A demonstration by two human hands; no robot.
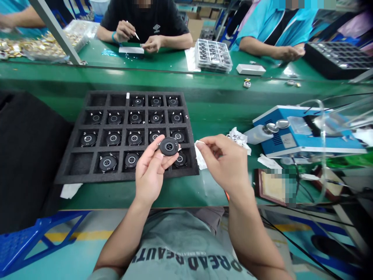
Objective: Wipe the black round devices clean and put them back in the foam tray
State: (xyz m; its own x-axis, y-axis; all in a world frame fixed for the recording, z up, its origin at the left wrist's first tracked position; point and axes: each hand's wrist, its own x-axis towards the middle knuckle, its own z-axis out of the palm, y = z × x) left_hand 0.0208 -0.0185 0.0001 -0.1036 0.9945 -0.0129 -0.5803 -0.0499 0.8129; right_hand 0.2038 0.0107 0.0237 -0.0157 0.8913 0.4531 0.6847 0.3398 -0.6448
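Observation:
My left hand (151, 171) is closed on a round black smartwatch case (169, 146), gripped between thumb and fingers. Its back, with a ring and small dots in the middle, faces up. Just behind it lies a black foam tray (192, 165) divided into compartments, most with a similar watch case such as this one (107, 162) in the front row. Right of the tray, my right hand (225, 165) pinches a white wipe (200, 158) between thumb and forefinger. The wipe hangs below the fingertips, apart from the watch case.
To the right are a crumpled white wipe (240, 140), a dispenser bottle (259, 134), a blue-and-white machine (291, 136) and a brown-framed pad (271, 186). Black foam (29, 155) stands at left. Across the bench, a person (145, 27) in black holds a white pen-like tool (134, 33).

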